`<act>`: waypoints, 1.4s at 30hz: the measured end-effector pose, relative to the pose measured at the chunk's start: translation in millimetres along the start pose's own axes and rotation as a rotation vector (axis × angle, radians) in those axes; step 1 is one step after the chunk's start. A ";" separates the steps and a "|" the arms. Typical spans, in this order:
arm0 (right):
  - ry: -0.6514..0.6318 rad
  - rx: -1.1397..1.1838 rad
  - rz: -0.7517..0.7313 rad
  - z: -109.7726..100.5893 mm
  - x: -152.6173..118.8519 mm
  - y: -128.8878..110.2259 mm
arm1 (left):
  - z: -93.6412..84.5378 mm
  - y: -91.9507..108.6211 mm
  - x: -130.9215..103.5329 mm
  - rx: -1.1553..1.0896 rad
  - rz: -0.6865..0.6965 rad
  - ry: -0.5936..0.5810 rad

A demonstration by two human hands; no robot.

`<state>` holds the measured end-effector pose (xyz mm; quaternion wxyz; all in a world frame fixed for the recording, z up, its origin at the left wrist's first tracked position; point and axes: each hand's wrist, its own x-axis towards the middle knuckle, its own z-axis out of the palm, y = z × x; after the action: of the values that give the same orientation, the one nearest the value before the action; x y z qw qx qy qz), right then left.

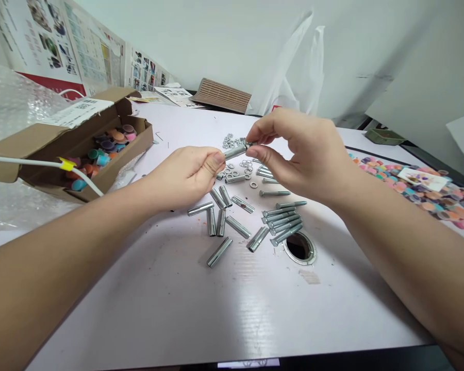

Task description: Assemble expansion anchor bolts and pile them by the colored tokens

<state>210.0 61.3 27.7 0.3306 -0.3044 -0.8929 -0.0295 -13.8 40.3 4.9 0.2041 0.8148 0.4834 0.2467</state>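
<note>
My left hand (193,172) is closed around one end of a metal sleeve (235,152), held above the white table (170,304). At the sleeve's other end, the thumb and fingers of my right hand (294,149) pinch a small metal part (249,145), mostly hidden by the fingertips. Several loose sleeves (219,252) lie below the hands. To their right is a group of bolts (286,226). Washers (253,184) and a pile of nuts (229,141) lie behind and beneath the held sleeve.
An open cardboard box (119,159) with colourful small pieces stands at the left, crossed by a white cable (31,161). A round hole (300,248) opens in the table beside the bolts. Colourful pieces (429,190) lie at the right; a plastic bag (290,77) stands behind.
</note>
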 end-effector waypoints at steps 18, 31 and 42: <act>-0.146 0.152 0.121 -6.9 3.2 -5.9 | -2.9 -7.4 -1.2 0.242 0.154 0.116; -0.364 1.016 0.650 3.2 3.0 1.3 | -8.3 -8.9 -2.3 0.319 0.206 0.102; -0.327 0.457 0.395 -4.2 9.0 -21.4 | -1.8 -9.0 -1.8 0.304 0.248 0.033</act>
<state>195.0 47.6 39.6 0.2419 -0.3899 -0.8415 0.2852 -21.8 42.9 0.8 0.0386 0.8853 0.4142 0.2076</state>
